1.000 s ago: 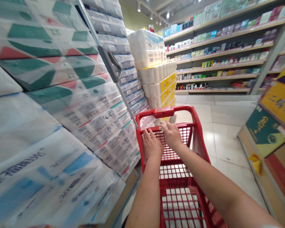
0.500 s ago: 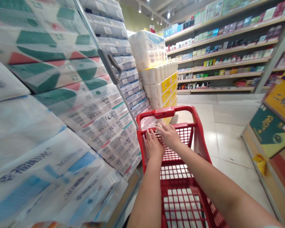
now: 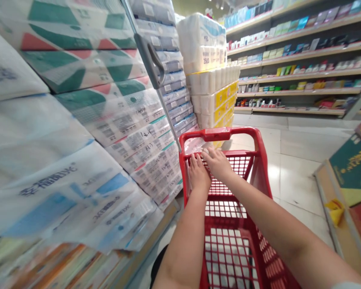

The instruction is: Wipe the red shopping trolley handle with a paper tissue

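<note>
A red plastic basket cart [image 3: 260, 168] stands in front of me, its grid floor and walls showing. My left hand [image 3: 199, 173] lies over the upper left part of the far grid wall, fingers stretched forward. Right beside it, my right hand [image 3: 218, 163] rests over the top edge of that wall with its fingers extended and slightly bent. Neither hand shows an object in it. A grey handle on a metal pole [image 3: 152, 62] slants up from the cart's left corner. Clear plastic wrap [image 3: 194, 145] shows under the cart's far red loop.
Tall stacks of packaged tissue [image 3: 108, 108] line the left side close to the cart. Toilet roll packs [image 3: 206, 80] stand ahead. Shelves of goods [image 3: 301, 72] run across the back. Boxes on a low wooden platform [image 3: 333, 192] are at the right, beside a tiled floor [image 3: 297, 172].
The view has tilted down and shifted left, so the cart and stacks appear higher and further right. Orange-striped packages show more at the lower left. Both hands keep their places on the cart.
</note>
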Motion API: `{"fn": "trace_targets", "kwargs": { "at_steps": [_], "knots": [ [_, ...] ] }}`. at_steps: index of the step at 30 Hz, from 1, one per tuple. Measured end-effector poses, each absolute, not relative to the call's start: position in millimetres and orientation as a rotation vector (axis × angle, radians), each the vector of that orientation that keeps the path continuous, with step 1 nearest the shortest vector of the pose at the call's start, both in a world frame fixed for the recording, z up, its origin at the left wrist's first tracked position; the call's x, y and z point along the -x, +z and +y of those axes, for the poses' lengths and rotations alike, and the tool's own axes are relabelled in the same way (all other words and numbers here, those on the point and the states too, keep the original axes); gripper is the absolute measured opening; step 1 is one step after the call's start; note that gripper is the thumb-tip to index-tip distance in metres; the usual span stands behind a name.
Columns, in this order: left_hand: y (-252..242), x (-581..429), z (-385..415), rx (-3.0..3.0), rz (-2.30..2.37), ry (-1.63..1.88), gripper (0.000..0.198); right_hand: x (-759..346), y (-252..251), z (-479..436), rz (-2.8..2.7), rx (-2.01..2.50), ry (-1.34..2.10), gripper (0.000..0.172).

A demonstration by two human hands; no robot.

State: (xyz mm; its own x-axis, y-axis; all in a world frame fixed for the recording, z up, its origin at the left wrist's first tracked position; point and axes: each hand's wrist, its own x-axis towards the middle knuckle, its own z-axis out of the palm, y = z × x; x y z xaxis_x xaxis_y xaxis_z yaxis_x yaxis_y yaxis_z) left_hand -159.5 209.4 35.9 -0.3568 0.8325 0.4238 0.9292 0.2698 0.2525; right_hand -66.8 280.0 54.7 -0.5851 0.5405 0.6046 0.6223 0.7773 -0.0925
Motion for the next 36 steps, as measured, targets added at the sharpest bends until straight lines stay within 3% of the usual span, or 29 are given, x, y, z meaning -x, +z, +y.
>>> {"fn": "trace_targets", "kwargs": {
  "at_steps": [6,14,25,36],
  "knots": [
    [37.1,161.9,208.4,1.645,-2.327,-0.635,0.064,75.6,48.2,271.9,-2.167,1.014,-0.153,0.030],
    [39.6,165.6,207.3,1.624,-2.335,-0.618,0.061,76.4,44.3,270.3,-2.175,0.976,-0.239,0.033],
    [36.7,167.0,207.0,1.648,-2.308,-0.548,0.059,64.4,36.8,269.3,-2.215,0.724,-0.298,0.033],
    [35.1,163.3,201.6,1.603,-2.343,-0.567,0.062,59.5,34.0,275.2,-2.219,0.521,-0.102,0.033]
  ]
}}
